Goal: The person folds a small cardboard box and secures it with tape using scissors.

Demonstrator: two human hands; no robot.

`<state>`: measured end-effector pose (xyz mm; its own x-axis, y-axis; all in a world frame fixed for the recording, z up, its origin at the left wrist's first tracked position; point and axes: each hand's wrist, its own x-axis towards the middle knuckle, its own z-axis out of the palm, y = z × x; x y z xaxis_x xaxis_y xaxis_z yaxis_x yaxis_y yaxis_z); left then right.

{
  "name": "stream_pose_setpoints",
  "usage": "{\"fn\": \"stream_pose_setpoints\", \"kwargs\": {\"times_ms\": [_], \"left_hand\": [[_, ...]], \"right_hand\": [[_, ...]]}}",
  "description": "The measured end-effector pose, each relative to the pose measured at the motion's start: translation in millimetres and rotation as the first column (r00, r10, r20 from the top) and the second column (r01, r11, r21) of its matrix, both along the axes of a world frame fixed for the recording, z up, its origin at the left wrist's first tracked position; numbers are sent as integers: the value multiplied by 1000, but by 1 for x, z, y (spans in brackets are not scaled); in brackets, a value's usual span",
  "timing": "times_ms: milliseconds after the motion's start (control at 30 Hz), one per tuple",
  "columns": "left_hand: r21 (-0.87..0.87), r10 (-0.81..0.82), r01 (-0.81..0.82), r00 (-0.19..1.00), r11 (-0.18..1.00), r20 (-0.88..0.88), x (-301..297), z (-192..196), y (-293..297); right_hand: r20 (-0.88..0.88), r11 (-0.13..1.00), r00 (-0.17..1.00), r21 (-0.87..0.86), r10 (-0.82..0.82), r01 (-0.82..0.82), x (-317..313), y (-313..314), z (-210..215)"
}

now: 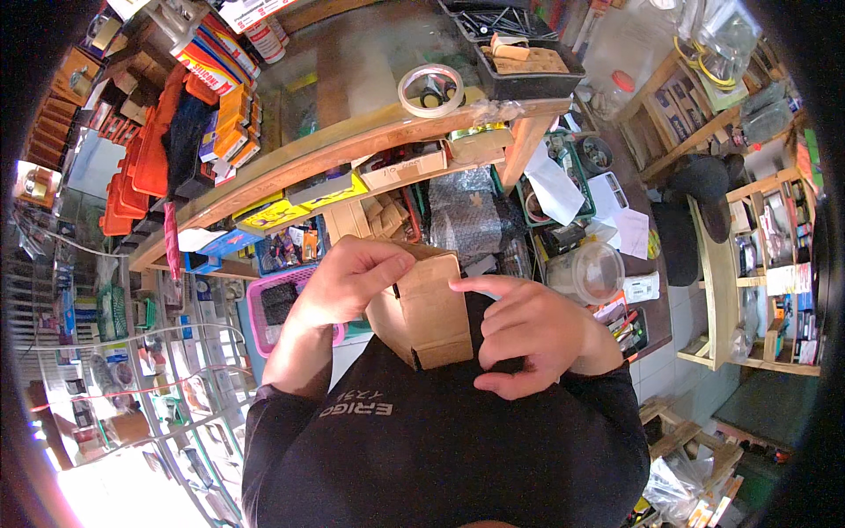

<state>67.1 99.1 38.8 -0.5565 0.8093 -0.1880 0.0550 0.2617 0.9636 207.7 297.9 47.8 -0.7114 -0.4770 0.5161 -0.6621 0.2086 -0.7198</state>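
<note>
A small brown cardboard box (431, 312) is held up close to my chest, its flat panels and a folded edge facing up. My left hand (354, 277) grips its upper left corner, thumb on top and the other fingers hidden behind the cardboard. On the other side, my right hand (535, 330) has its index finger stretched out, with the tip at the box's upper right edge. The remaining right fingers are loosely bent and the thumb stands apart, with nothing between them.
Ahead stands a wooden-framed glass counter (352, 145) with a tape roll (430, 91) and a black tray (528, 79) of hardware on top. A pink basket (255, 308) is at the left, a clear plastic tub (585, 273) at the right, and wooden shelves (775, 264) farther right.
</note>
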Motion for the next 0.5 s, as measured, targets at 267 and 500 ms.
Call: {"fn": "stream_pose_setpoints", "kwargs": {"times_ms": [267, 500], "left_hand": [[-13, -21, 20, 999, 1000, -34, 1, 2, -1], [-70, -44, 29, 976, 997, -214, 6, 11, 1]], "right_hand": [[16, 992, 999, -115, -49, 51, -5, 2, -7], [51, 957, 996, -279, -72, 84, -8, 1, -14]]}}
